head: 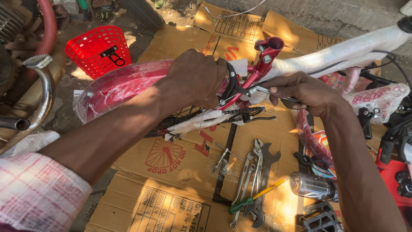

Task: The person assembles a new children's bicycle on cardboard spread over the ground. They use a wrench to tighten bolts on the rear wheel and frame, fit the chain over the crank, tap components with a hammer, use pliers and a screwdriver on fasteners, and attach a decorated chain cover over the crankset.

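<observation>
Here the left hand clamps the black brake arm against the red bicycle frame; the right hand pinches a slim spanner there. Behind, the red basket looks empty.

Flattened brown cardboard sheets with red and black printing covered the ground across the middle of the view, and strong sunlight fell on them in bright patches broken by hard shadows. Toward eleven o'clock a strip of bare dirt ground showed past the cardboard edge, where a red perforated plastic basket stood in the sun, while a grey concrete wall ran along the top from twelve to two o'clock. At nine o'clock a curved chrome pipe stood at the frame's edge.
</observation>
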